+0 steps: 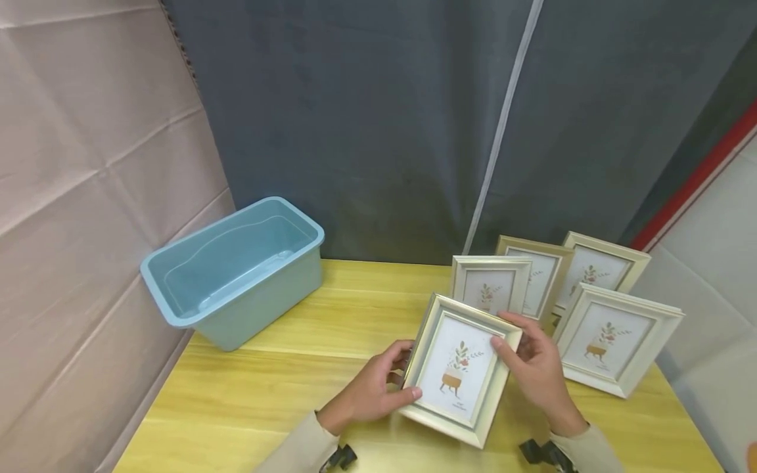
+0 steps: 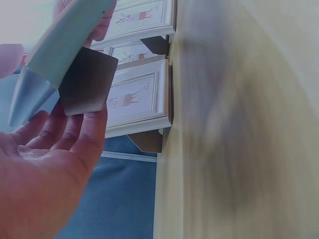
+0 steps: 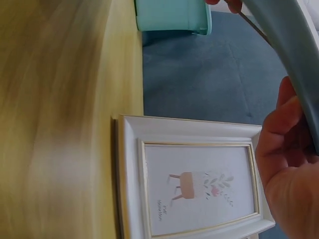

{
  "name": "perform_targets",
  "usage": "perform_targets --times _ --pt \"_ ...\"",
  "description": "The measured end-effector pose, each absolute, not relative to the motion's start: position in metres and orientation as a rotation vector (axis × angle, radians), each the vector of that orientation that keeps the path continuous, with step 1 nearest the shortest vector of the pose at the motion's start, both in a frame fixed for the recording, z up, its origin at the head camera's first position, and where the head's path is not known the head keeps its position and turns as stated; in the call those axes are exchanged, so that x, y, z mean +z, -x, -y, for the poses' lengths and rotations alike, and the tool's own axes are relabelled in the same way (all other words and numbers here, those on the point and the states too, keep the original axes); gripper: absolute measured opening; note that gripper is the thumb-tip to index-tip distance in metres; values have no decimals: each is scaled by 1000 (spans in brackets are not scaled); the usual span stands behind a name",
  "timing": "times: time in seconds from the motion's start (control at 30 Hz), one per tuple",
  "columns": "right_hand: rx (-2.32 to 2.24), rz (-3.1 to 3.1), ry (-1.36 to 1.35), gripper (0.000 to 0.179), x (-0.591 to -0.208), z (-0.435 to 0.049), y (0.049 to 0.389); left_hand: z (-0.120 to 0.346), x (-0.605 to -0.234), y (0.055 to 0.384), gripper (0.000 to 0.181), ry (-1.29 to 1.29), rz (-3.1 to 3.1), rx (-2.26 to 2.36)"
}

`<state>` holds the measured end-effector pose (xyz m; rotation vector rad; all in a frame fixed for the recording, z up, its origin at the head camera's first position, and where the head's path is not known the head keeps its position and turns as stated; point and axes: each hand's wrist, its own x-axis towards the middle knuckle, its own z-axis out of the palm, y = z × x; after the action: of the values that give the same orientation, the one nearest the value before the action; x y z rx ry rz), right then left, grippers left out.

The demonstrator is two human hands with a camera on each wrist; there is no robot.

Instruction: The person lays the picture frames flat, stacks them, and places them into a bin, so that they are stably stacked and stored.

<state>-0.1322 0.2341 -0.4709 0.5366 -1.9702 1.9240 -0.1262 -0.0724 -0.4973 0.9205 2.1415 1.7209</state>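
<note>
Both hands hold a cream picture frame [image 1: 458, 371] with a potted-plant print, tilted above the table in the head view. My left hand [image 1: 378, 387] grips its left lower edge, thumb on the front. At the upper right edge, my right hand [image 1: 535, 364] pinches it with the thumb on the front. In the left wrist view the held frame [image 2: 65, 50] appears edge-on, a dark stand flap [image 2: 88, 82] at its back. Behind it stand a whitish frame [image 1: 492, 264], a tan frame [image 1: 558, 263] and a cream frame [image 1: 637, 266]; another whitish frame [image 1: 659, 315] stands right.
A blue plastic bin [image 1: 260, 312] sits at the left of the wooden table [image 1: 284, 394]. A dark grey curtain [image 1: 355, 131] hangs behind the table, a pale cloth wall [image 1: 77, 197] on the left. White panels with a red strip [image 1: 698, 174] bound the right side.
</note>
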Motion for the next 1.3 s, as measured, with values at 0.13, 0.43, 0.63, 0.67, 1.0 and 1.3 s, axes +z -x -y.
perform_targets --times 0.13,0.43,0.63,0.67,1.0,1.3 --pt "1917 2046 -421 45 -474 -228 134 81 -499 119 75 -854 -2190 1656" --pt "1872 2109 -171 43 -480 -214 138 99 -507 105 99 -767 -2274 1600" --pt "1973 2036 -47 43 -482 -206 141 104 -514 104 89 -807 -2205 1750" --pt "1990 2015 -32 43 -483 -205 141 104 -514 103 88 -814 -2179 1783" --pt "1993 1981 174 42 -483 -192 142 101 -518 97 73 -801 -2192 1936" --pt "1990 1961 241 41 -484 -178 140 86 -515 91 86 -395 -2105 2094"
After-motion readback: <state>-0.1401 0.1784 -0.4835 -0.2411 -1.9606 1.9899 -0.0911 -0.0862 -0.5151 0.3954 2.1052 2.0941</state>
